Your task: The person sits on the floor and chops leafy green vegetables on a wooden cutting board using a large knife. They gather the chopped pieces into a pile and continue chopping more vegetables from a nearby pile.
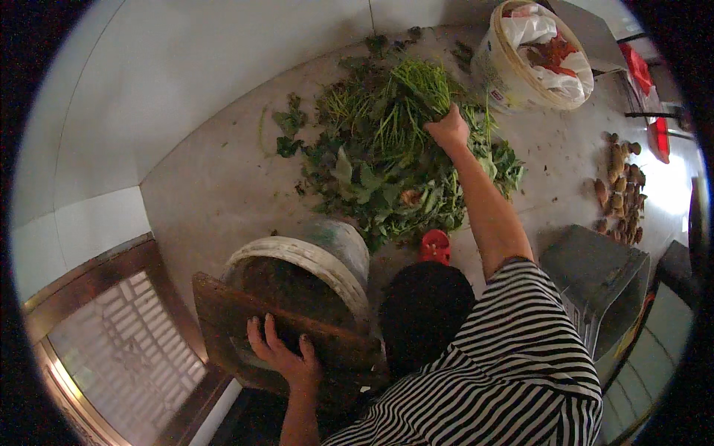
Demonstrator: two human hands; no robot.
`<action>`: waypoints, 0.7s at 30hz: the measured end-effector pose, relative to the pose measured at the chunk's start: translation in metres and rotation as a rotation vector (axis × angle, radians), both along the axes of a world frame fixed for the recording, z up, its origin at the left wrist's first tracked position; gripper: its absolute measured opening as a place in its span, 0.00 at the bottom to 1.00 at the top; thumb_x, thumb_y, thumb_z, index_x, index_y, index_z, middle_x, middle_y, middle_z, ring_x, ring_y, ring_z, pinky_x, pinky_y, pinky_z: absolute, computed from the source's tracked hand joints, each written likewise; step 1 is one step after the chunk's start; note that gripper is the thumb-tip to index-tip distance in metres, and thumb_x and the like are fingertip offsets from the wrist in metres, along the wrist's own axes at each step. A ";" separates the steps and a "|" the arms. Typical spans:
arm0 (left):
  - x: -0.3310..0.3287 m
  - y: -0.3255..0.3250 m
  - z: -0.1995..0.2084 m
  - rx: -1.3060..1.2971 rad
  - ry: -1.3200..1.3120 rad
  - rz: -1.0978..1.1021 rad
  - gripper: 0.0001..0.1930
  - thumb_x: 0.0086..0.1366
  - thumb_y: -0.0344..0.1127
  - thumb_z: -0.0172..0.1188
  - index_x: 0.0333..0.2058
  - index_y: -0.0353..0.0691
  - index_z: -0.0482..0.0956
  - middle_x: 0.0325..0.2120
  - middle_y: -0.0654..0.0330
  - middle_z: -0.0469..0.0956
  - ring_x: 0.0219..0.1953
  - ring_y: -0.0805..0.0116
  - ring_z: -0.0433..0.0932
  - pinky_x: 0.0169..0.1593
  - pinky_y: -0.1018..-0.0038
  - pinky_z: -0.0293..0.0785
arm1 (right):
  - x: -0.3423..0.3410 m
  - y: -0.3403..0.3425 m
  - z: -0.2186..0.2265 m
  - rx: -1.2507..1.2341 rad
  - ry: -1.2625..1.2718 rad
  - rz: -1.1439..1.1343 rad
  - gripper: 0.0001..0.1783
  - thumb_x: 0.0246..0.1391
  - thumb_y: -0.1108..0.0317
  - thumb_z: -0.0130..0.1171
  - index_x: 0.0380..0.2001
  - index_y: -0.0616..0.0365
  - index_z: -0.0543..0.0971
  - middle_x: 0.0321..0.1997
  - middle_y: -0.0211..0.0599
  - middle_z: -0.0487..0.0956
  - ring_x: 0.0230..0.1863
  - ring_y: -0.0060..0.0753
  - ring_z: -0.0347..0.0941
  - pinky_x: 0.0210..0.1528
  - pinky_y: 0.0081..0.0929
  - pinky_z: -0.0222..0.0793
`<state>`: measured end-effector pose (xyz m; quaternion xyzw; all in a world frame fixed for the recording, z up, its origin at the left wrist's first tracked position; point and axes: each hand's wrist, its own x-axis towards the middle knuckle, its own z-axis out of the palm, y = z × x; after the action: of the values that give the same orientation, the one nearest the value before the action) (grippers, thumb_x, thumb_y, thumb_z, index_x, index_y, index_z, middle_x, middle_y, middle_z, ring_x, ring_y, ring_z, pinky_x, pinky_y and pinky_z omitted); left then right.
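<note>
A large heap of leafy greens [372, 175] lies on the floor ahead of me, thin bright stems on top and broad dark leaves below. My right hand [450, 130] reaches out to the heap's right side, closed around some green stems [416, 89]; its fingertips are hidden among them. Nearer to me, my left hand [286, 358] lies with fingers spread on a dark wooden board [223, 316]. The board stands tilted against the open mouth of a whitish bucket [346, 249], whose inside is dark.
Up right stands a white bucket [491, 63] lined with a plastic bag. A grey crate [591, 256] sits at my right, with several brown potato-like lumps [621, 193] beyond it. My red shoe [435, 247] is close to the heap. A framed door [126, 349] is at left.
</note>
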<state>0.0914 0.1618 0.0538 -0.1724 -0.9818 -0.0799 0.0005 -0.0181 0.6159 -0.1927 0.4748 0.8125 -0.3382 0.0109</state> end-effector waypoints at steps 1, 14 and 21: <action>0.000 0.000 0.001 -0.010 0.003 -0.008 0.30 0.63 0.49 0.48 0.57 0.34 0.59 0.59 0.42 0.50 0.61 0.43 0.50 0.61 0.51 0.47 | 0.017 -0.004 0.010 0.009 0.052 0.023 0.51 0.31 0.56 0.70 0.59 0.60 0.58 0.41 0.48 0.77 0.44 0.48 0.74 0.46 0.37 0.71; 0.000 0.007 0.008 -0.005 0.024 0.001 0.27 0.63 0.45 0.48 0.55 0.32 0.60 0.57 0.44 0.54 0.58 0.46 0.56 0.59 0.54 0.52 | 0.059 -0.052 0.052 0.008 0.201 0.191 0.48 0.33 0.58 0.71 0.59 0.58 0.61 0.46 0.51 0.74 0.41 0.50 0.73 0.44 0.43 0.69; -0.045 0.077 0.046 0.476 0.154 -0.109 0.19 0.59 0.32 0.53 0.48 0.33 0.67 0.48 0.49 0.65 0.51 0.54 0.64 0.56 0.63 0.59 | 0.118 -0.044 0.073 0.011 0.477 0.000 0.47 0.33 0.58 0.73 0.57 0.59 0.62 0.48 0.47 0.74 0.48 0.44 0.73 0.46 0.37 0.70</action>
<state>0.0466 0.2387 0.0999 -0.2255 -0.9216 -0.2954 0.1117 0.1002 0.5715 -0.1194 0.3815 0.7939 -0.4364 -0.1837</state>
